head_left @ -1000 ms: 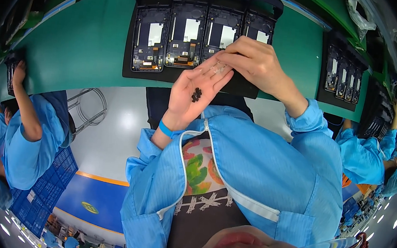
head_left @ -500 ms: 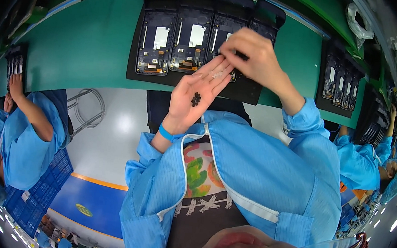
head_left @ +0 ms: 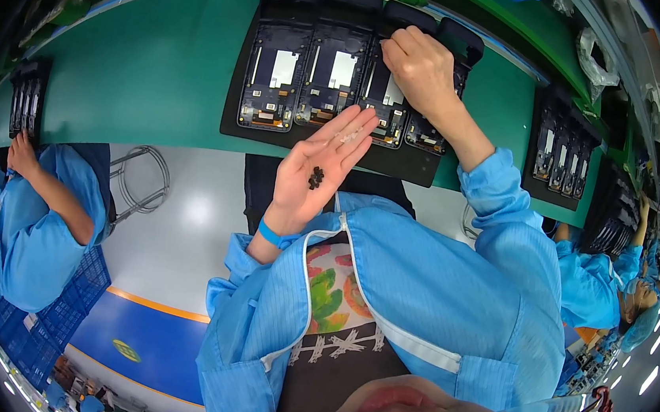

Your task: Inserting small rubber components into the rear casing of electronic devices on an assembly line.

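My left hand [head_left: 302, 164] is palm up with its fingers stretched out, in front of the row of devices. Several tiny black pieces [head_left: 316, 178] lie in a cluster on its palm. On the fingers rest small clear pieces [head_left: 346, 137]. My right hand [head_left: 424, 68], fingers pinched together, is over the upper part of the third opened handheld device [head_left: 385, 132] from the left; what the fingertips hold is hidden. Beside it lie the first device [head_left: 266, 108], the second device [head_left: 328, 87] and the partly covered fourth device [head_left: 425, 138], all with inner boards showing.
The devices lie on a black mat [head_left: 405, 167] on a green table [head_left: 152, 70]. Another group of devices [head_left: 561, 153] is at the right, and one more [head_left: 28, 97] at the far left. Co-workers in blue sit on both sides. A round stool [head_left: 142, 180] stands left.
My right hand has moved from above the left fingertips up and away, onto the third device's upper part. My left hand has shifted slightly left and nearer me.
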Action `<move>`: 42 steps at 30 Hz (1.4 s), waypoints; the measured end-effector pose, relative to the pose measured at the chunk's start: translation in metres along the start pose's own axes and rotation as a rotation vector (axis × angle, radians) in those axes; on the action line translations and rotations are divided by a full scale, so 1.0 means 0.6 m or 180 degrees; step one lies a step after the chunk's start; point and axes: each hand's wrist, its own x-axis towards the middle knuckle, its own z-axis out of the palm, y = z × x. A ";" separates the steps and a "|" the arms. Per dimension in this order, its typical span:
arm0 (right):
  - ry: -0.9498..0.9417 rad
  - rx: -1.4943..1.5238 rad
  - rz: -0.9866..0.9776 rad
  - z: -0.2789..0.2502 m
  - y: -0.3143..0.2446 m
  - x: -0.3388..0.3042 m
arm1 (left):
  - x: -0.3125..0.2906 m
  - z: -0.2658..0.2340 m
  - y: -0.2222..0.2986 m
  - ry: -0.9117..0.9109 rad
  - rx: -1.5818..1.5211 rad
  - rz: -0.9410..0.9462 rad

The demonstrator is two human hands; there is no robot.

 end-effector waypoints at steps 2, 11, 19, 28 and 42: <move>-0.0053 -0.0059 -0.0015 -0.005 -0.004 0.004 | -0.001 -0.001 0.003 -0.0022 0.0007 0.0002; -0.0383 -0.0176 -0.0250 -0.020 -0.011 0.019 | -0.006 -0.009 0.007 -0.0066 -0.0093 0.0020; -0.0690 -0.0012 -0.0252 -0.036 -0.003 0.024 | -0.009 -0.002 0.013 -0.0045 -0.0283 0.0092; -0.0420 0.1284 0.0655 -0.076 -0.042 -0.005 | -0.006 0.006 0.013 -0.0024 -0.0333 0.0108; -0.0525 0.2259 -0.0237 -0.112 -0.122 0.012 | -0.008 -0.002 0.001 0.0159 -0.0381 -0.0025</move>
